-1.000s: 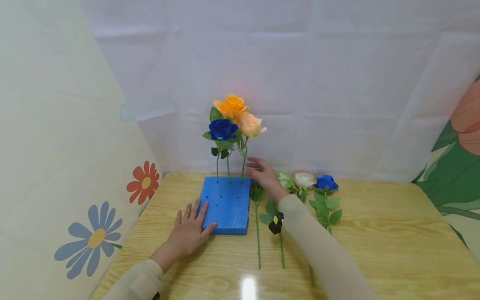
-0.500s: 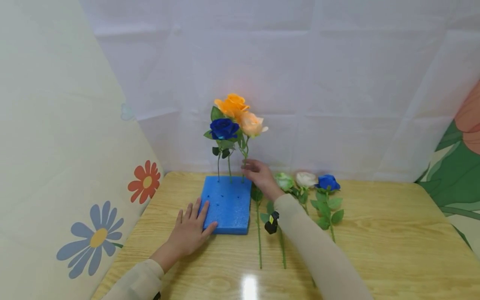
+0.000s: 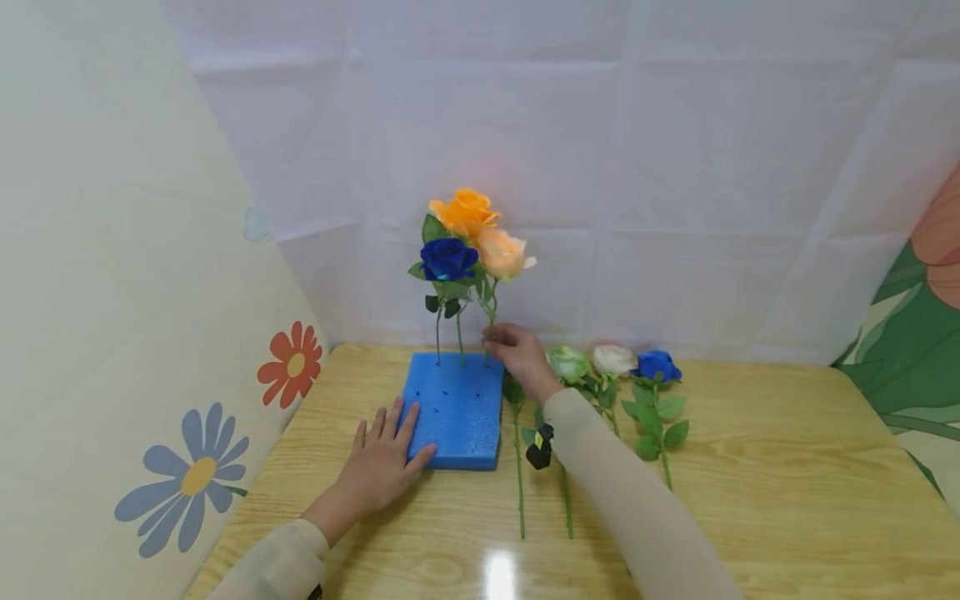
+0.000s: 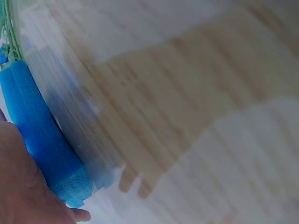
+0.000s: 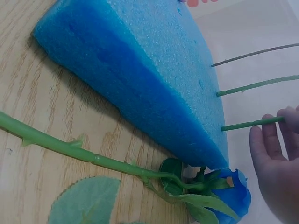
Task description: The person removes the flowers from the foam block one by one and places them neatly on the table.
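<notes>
A blue foam block (image 3: 459, 421) lies on the table with a dark blue rose (image 3: 447, 259), an orange rose (image 3: 467, 212) and a peach rose (image 3: 502, 253) standing upright along its far edge. My right hand (image 3: 521, 358) pinches the peach rose's green stem (image 5: 243, 125) low down, a little above the foam. Its fingertips (image 5: 266, 122) meet round that stem in the right wrist view. With fingers spread, my left hand (image 3: 378, 462) rests on the block's left edge. Several small dark holes show in the foam's top.
Right of the block lie a green-white rose (image 3: 567, 364), a white rose (image 3: 612, 360) and a blue rose (image 3: 657, 366). Another blue rose (image 5: 236, 196) lies against the block's right side. A white cloth (image 3: 675, 167) hangs behind the wooden table (image 3: 772, 475).
My right hand has moved slightly left to the peach rose's stem, and its fingers have closed on it. The left hand stays on the foam block.
</notes>
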`<action>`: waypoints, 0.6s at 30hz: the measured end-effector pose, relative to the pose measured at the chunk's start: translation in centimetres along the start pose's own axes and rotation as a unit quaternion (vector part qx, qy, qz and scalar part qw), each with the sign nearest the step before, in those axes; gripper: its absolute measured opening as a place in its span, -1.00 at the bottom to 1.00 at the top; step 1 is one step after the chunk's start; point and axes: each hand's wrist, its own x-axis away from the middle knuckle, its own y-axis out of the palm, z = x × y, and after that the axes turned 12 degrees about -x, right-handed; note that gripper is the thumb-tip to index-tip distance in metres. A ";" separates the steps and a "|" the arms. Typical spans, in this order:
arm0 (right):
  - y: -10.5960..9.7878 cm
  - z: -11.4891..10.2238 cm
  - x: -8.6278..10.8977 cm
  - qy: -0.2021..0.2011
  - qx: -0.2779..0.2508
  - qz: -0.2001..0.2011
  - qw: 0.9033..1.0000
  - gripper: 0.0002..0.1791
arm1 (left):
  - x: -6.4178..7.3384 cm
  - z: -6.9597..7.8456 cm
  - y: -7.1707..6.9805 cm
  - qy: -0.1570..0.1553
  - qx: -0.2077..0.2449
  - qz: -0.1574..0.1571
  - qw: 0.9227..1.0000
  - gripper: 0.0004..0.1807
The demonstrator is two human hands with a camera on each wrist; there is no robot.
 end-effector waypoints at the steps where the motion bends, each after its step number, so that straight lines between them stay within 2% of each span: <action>1: 0.0 0.0 0.0 -0.002 -0.003 0.001 1.000 -0.65 | 0.0 0.0 0.0 0.000 0.000 0.000 1.000 -0.06; 7: -0.2 0.1 -0.2 -0.015 -0.035 0.013 0.999 -0.69 | 0.0 -0.1 0.0 0.000 -0.001 0.000 1.000 -0.05; 18: -0.1 -0.3 0.0 -0.016 -0.041 0.035 0.998 -0.70 | -0.1 -0.1 0.1 0.002 -0.015 0.006 1.000 -0.05</action>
